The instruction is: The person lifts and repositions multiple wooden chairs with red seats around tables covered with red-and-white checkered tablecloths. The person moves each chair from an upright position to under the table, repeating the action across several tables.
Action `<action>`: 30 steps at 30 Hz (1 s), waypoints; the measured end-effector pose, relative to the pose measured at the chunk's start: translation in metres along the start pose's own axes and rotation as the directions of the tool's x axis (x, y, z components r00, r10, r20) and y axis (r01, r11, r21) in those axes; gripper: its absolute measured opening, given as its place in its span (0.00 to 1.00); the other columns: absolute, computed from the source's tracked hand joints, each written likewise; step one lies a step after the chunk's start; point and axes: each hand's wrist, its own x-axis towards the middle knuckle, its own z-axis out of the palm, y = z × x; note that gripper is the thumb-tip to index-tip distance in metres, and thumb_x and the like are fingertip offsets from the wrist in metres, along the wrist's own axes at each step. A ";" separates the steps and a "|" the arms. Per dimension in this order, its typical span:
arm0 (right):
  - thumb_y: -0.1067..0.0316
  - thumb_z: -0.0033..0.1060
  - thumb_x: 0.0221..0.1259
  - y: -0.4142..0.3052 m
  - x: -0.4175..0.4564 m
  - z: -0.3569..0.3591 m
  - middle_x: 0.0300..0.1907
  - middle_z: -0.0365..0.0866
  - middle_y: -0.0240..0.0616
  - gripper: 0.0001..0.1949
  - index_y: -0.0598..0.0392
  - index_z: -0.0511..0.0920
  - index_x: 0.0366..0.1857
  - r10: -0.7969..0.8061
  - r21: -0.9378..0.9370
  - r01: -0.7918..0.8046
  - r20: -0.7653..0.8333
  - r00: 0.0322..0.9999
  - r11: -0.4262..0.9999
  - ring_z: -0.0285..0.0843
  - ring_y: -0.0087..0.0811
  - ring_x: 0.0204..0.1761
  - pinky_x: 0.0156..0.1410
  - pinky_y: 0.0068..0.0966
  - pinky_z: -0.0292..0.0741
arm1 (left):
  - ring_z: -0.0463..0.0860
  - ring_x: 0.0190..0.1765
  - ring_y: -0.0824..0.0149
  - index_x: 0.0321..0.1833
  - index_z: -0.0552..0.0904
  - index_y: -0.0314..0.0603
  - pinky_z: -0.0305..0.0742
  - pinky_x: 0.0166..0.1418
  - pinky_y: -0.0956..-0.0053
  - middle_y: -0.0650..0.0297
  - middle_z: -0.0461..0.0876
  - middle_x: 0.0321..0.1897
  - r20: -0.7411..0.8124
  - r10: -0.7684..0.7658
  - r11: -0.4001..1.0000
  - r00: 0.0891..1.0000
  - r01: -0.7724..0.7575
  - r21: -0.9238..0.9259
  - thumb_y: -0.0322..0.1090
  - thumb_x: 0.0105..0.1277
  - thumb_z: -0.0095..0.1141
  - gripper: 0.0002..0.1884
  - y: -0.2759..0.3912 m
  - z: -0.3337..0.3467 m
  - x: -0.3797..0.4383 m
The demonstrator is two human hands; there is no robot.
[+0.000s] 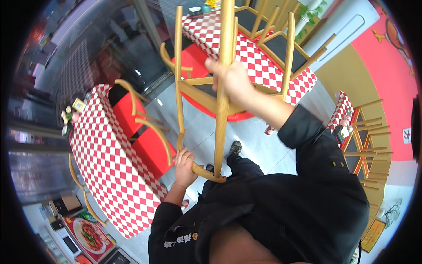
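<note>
An upturned wooden chair (pixel 222 132) with a red seat cushion is tilted in front of my body, its legs pointing up and away. My right hand (pixel 232 81) is wrapped around one of its legs, slightly blurred. Lower down, my left hand (pixel 185 168) grips the curved wooden backrest rail (pixel 207 173) close to my waist. The dark underside of the seat shows only in part behind the leg and my right forearm.
Left is a long table with a red-and-white checkered cloth (pixel 108 158) and red-seated chairs (pixel 153 145) along it. Ahead, another checkered table (pixel 260 64) carries upturned chairs (pixel 283 49). More upturned chairs (pixel 366 142) stand on tables at right. Glass panes (pixel 128 43) line the far left.
</note>
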 end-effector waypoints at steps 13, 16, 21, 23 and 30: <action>0.58 0.72 0.67 -0.026 0.057 0.070 0.33 0.84 0.42 0.18 0.65 0.84 0.48 0.173 -0.420 -0.007 0.358 0.918 0.908 0.85 0.33 0.32 0.39 0.33 0.83 | 0.83 0.35 0.69 0.47 0.83 0.33 0.77 0.41 0.74 0.63 0.82 0.32 0.041 -0.361 0.792 0.932 0.329 -0.514 0.21 0.60 0.66 0.13 0.131 -0.274 -0.003; 0.56 0.69 0.71 -0.024 0.033 0.050 0.45 0.91 0.48 0.21 0.66 0.84 0.53 -0.128 -0.662 0.458 0.485 0.865 0.593 0.91 0.38 0.47 0.58 0.33 0.85 | 0.79 0.32 0.75 0.51 0.81 0.31 0.74 0.38 0.78 0.70 0.79 0.31 0.125 -0.398 0.709 0.909 0.391 -0.587 0.20 0.65 0.64 0.12 0.136 -0.267 0.017; 0.57 0.67 0.72 0.013 -0.020 -0.025 0.42 0.91 0.51 0.17 0.64 0.84 0.49 -0.307 -0.506 0.584 0.528 0.792 0.635 0.92 0.43 0.47 0.54 0.38 0.84 | 0.81 0.32 0.70 0.55 0.78 0.31 0.79 0.38 0.73 0.62 0.79 0.39 0.187 -0.408 0.346 0.893 0.341 -0.874 0.20 0.63 0.60 0.17 0.113 -0.193 0.055; 0.53 0.65 0.73 0.041 -0.048 -0.063 0.41 0.91 0.52 0.19 0.62 0.85 0.46 -0.215 -0.550 0.485 0.483 0.849 0.680 0.91 0.46 0.45 0.54 0.41 0.83 | 0.81 0.32 0.69 0.55 0.78 0.32 0.79 0.38 0.72 0.62 0.79 0.38 0.236 -0.414 0.275 0.879 0.368 -0.888 0.20 0.63 0.60 0.17 0.095 -0.163 0.078; 0.33 0.69 0.64 0.194 -0.156 -0.086 0.38 0.87 0.51 0.33 0.63 0.83 0.43 0.058 -0.321 0.247 0.707 0.704 0.914 0.87 0.46 0.41 0.49 0.44 0.81 | 0.78 0.24 0.69 0.45 0.76 0.38 0.77 0.27 0.74 0.61 0.79 0.27 0.374 -0.548 0.128 0.748 0.517 -0.846 0.19 0.59 0.63 0.13 0.080 -0.016 0.193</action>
